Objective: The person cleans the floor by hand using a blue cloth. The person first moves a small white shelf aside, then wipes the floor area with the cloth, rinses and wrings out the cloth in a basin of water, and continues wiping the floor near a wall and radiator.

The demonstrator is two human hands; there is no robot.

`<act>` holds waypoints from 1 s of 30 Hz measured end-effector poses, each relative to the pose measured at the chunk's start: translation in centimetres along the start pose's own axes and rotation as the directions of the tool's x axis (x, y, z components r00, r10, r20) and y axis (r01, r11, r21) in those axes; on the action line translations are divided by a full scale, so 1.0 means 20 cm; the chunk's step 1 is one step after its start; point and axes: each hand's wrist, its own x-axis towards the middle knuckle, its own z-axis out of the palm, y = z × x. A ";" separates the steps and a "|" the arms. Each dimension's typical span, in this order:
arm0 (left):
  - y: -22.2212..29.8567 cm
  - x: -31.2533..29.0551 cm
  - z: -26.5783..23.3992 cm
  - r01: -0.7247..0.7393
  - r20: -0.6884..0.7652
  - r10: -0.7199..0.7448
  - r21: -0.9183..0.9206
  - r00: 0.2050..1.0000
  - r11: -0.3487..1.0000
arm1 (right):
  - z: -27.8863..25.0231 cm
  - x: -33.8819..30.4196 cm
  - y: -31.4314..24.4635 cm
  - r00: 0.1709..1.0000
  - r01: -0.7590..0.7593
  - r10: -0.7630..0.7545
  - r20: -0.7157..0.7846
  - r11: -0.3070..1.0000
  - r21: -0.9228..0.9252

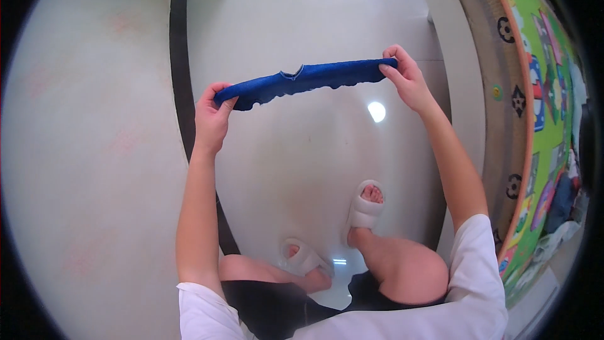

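We hold a blue cloth [333, 75] stretched between both hands, raised over the glossy pale floor [283, 151] and, in this view, to the right of the dark strip [178, 44] that runs along the foot of the white wall [94, 151]. Our left hand [212, 116] pinches the cloth's end nearest the dark strip, thumb on the near side and fingers curled behind. Our right hand [408, 80] grips the opposite end, well away from the dark strip, also between thumb and fingers. The cloth forms a long, narrow band, its right end a little higher in the view than its left. Its lower edge is wavy and uneven, and a small V-shaped notch breaks the upper edge near the middle. Our left forearm passes in front of the dark strip. Below the cloth and right of the dark strip we see our feet in two cream slippers [365, 211], the left one nearer the strip. Farther right of the strip stand a pale panel [456, 56], then a brown patterned surface [475, 25] and a green, colourful mat [548, 88] with an orange edge.
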 end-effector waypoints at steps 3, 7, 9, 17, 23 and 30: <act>-0.14 0.06 0.03 -0.027 0.015 0.026 0.023 1.000 0.999 | -0.04 0.05 0.19 0.999 0.043 -0.043 0.005 0.998 -0.036; -0.27 0.09 0.08 -0.028 0.059 0.024 0.062 0.998 0.998 | -0.08 0.04 0.39 0.998 0.059 -0.060 -0.024 0.998 -0.028; -0.34 0.08 0.08 -0.010 0.092 0.006 0.044 0.996 0.999 | -0.09 0.04 0.47 0.997 -0.044 0.036 -0.070 0.992 -0.120; -0.68 0.06 0.25 0.399 -0.086 -0.399 -0.019 0.913 0.917 | -0.04 0.01 0.72 0.888 -0.446 0.433 -0.155 0.894 -0.055; -0.97 0.09 0.30 0.439 -0.198 -0.410 0.132 0.890 0.889 | 0.03 0.01 0.97 0.893 -0.446 0.425 -0.150 0.879 -0.166; -0.97 0.07 0.35 0.384 -0.185 -0.345 0.258 0.920 0.887 | 0.04 0.01 1.03 0.957 -0.289 0.238 -0.164 0.813 -0.505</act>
